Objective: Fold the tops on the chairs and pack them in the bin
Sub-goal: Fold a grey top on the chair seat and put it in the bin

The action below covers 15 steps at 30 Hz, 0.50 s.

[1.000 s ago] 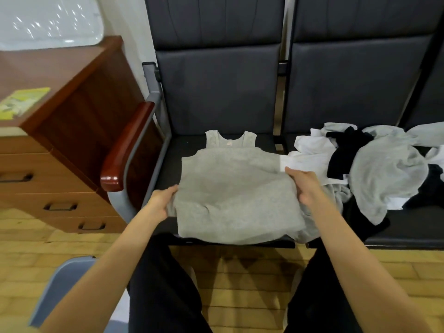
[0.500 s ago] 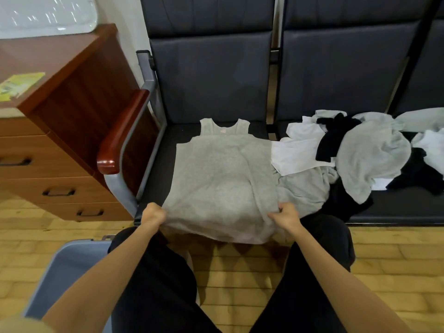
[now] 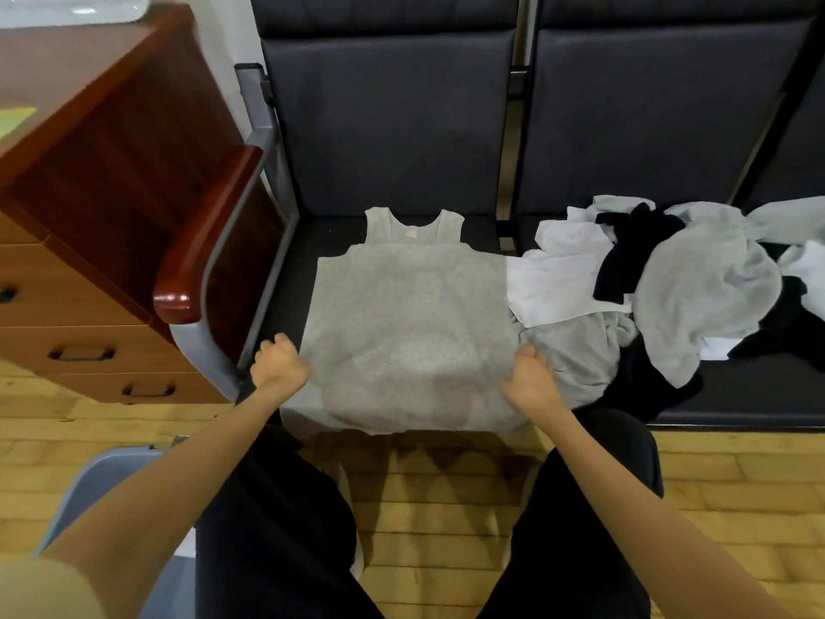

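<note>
A grey sleeveless top (image 3: 410, 314) lies flat on the left chair seat (image 3: 312, 243), neck away from me, its hem hanging over the front edge. My left hand (image 3: 279, 361) grips the top's lower left edge. My right hand (image 3: 529, 382) grips its lower right edge. A heap of unfolded tops (image 3: 669, 288), grey, white and black, covers the right chair seat (image 3: 736, 408). The blue-grey bin (image 3: 96, 480) stands on the floor at my lower left, partly hidden by my left arm.
A wooden drawer cabinet (image 3: 102, 243) stands left of the chairs, close to the red-brown armrest (image 3: 205, 234). My knees in black trousers (image 3: 277, 520) are just in front of the seats. Wooden floor (image 3: 428, 493) lies between them.
Both hands slid from the top's mid sides down to its hem, then came a little way back up the sides. The top lies smoother and flatter on the seat.
</note>
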Motion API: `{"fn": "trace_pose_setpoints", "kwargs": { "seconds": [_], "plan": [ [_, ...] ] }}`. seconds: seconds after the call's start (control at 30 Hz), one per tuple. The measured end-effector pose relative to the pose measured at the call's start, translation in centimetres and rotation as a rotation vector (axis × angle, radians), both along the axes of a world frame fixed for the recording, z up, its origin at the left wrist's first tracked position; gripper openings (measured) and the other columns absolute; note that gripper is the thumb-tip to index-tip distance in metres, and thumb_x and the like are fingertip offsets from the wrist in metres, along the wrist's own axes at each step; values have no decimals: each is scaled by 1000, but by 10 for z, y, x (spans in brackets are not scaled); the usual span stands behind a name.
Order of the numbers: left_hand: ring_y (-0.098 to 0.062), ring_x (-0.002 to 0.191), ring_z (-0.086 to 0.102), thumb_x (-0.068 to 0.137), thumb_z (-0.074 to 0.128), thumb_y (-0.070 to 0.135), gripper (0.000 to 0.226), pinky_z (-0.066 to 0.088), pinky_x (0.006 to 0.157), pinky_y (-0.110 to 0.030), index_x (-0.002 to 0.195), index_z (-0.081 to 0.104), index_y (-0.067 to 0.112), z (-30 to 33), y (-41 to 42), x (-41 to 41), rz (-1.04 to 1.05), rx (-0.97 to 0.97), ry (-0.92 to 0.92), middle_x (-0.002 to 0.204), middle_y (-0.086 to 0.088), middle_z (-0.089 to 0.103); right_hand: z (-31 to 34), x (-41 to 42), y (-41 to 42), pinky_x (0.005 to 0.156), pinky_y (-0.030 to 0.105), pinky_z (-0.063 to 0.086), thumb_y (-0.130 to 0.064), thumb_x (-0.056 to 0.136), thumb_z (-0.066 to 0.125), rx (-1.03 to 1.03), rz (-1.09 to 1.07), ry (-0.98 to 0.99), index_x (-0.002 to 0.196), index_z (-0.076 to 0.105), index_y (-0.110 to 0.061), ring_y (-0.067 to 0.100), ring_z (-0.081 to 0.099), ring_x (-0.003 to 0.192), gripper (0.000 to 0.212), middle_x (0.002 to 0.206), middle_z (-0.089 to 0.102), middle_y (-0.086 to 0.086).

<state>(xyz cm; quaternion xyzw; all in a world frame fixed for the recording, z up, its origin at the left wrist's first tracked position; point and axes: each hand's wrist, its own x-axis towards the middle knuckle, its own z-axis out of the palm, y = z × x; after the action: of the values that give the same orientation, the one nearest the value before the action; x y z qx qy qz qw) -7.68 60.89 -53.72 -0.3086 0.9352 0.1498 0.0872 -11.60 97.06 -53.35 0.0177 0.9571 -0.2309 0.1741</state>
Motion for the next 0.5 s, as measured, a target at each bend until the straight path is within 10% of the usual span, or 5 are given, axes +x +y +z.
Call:
{"fn": "trace_pose_setpoints", "kwargs": {
  "seconds": [0.5],
  "plan": [
    [-30,128,46,93,60,27,55,40,104,-38,143,42,14,23,-29,-245,-418,148,230,143,-15,45,16,-228,-78,96,41,44,-17,92,60,-88,141,182,140,35,-4,39,51,117,56,132,42,22]
  ]
}}
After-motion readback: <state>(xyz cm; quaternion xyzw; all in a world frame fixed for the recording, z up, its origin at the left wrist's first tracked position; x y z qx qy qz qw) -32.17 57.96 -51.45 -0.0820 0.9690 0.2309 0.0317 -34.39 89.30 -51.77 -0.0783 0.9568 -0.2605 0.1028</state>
